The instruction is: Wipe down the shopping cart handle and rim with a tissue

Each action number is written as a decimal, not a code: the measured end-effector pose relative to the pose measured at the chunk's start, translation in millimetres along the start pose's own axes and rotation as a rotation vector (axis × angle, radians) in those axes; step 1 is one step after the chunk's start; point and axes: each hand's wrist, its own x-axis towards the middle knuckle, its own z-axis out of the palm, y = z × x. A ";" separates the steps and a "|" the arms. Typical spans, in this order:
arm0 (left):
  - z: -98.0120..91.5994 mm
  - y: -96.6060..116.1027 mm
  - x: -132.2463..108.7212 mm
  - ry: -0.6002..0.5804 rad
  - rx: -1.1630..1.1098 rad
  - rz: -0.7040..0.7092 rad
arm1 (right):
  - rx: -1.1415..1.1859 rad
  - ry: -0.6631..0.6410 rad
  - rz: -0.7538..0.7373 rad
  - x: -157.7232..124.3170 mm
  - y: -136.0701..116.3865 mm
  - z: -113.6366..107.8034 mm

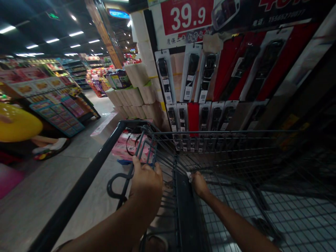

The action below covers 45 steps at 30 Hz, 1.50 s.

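A dark grey wire shopping cart [231,168] stands right below me. My left hand [147,182] is closed over the wire frame by the cart's fold-out seat, thumb forward along a bar. Inside the basket my right hand [200,184] is closed on a small white tissue [189,177], mostly hidden in the fingers. That tissue touches or nearly touches the upper part of the dark flat panel [185,199] between my arms. The cart's thick handlebar [89,175] runs along the left of my left arm.
Beyond the basket stands a rack of packaged watch-like straps [187,80] under a red price sign [187,17]. Stacked paper rolls [131,98] and pink packages [123,147] sit beside it. On the left are a yellow round object [18,122], a person's shoe [51,148] and shelves [57,112].
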 end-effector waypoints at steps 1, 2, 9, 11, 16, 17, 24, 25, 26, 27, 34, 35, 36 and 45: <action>1.1 0.3 0.1 0.018 0.003 0.000 | 0.000 0.009 -0.005 2.7 1.1 -4.1; 2.3 0.5 0.2 0.031 0.012 -0.002 | 0.015 0.026 -0.023 6.4 -0.9 -8.4; 6.1 1.4 3.8 0.080 0.050 0.001 | 0.275 0.097 -0.217 29.8 -47.3 -9.6; 6.1 1.8 5.4 0.061 0.053 -0.014 | 0.275 0.071 -0.196 31.3 -48.1 -0.9; 3.4 1.6 10.3 0.023 0.030 -0.026 | 0.188 -0.043 -0.086 32.7 -18.7 14.8; 2.4 1.3 11.6 0.001 0.020 -0.025 | 0.172 -0.064 -0.077 33.5 -11.4 16.3; 3.8 0.4 16.9 -0.110 0.021 0.010 | 0.111 -0.161 -0.030 45.4 30.8 29.3; 4.9 0.5 16.7 -0.117 0.025 0.011 | 0.114 -0.168 -0.008 46.6 36.7 32.4; 5.9 0.4 16.5 -0.119 0.029 0.013 | 0.117 -0.171 0.015 47.3 42.5 35.5; 6.7 0.4 16.2 -0.118 0.033 0.015 | 0.118 -0.170 0.039 47.4 48.1 38.7; 6.0 0.7 17.1 -0.092 0.064 0.036 | 0.195 -0.108 0.181 42.5 68.7 53.8; 4.8 1.0 17.5 -0.095 0.062 0.035 | 0.216 -0.102 0.198 42.9 68.7 54.5; 3.3 1.3 17.8 -0.099 0.057 0.031 | 0.237 -0.099 0.218 43.7 68.2 54.7; 0.1 3.0 20.0 -0.062 0.044 0.005 | 0.533 -0.188 0.188 58.7 47.3 28.5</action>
